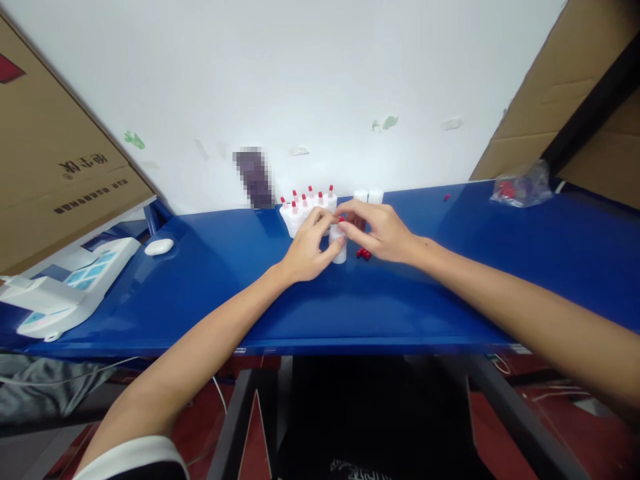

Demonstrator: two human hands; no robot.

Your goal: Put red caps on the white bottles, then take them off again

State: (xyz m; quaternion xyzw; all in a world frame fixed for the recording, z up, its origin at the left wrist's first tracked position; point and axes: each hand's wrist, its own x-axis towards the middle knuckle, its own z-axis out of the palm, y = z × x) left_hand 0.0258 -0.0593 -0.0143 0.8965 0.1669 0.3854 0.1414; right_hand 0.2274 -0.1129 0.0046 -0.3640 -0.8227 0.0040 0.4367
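Note:
My left hand (pixel 314 248) is closed round a small white bottle (pixel 339 255) that stands upright on the blue table. Thumb and forefinger of my right hand (pixel 376 230) pinch a red cap (pixel 341 219) at the top of this bottle. Just right of the bottle's foot lies a little cluster of loose red caps (pixel 364 254). Behind my left hand several white bottles with red-tipped nozzles (pixel 295 217) stand close together in a group. Behind my right hand are white bottles (pixel 375 196), partly hidden, with no red tips visible.
A single red cap (pixel 447 197) lies farther right, near a clear plastic bag (pixel 523 187) with red pieces inside. On the left are a white power strip (pixel 95 280) and a white oval object (pixel 159 247). Cardboard (pixel 60 147) flanks the blue table (pixel 310 320); a white wall rises behind.

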